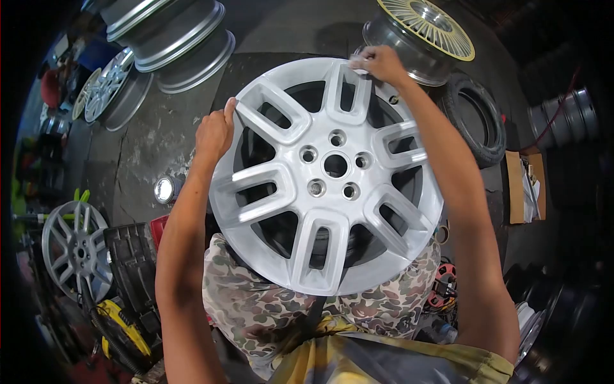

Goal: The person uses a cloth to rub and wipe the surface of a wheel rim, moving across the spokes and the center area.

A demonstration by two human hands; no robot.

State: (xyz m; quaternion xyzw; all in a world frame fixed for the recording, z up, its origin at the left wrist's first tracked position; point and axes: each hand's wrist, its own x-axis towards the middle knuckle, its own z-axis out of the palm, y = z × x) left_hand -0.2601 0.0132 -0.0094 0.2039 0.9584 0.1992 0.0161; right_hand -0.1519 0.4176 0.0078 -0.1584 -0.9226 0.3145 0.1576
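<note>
A large silver-white alloy wheel (320, 211) faces up in front of me, over my camouflage trousers (236, 275). It has paired spokes, an open centre bore and several bolt holes. My left hand (216, 131) is closed at its upper left edge, thumb on the lip and fingers mostly hidden. At the far edge, beside the top spoke, my right hand (382, 64) pinches a small pale pad (359, 65) against the wheel. What that pad is made of I cannot tell.
Stacked silver rims (185, 38) stand at the upper left. A yellow-edged rim (428, 29) and a black tire (476, 118) lie at the upper right. To the left are a small can (166, 190) and another alloy wheel (77, 249). A cardboard box (526, 185) sits right.
</note>
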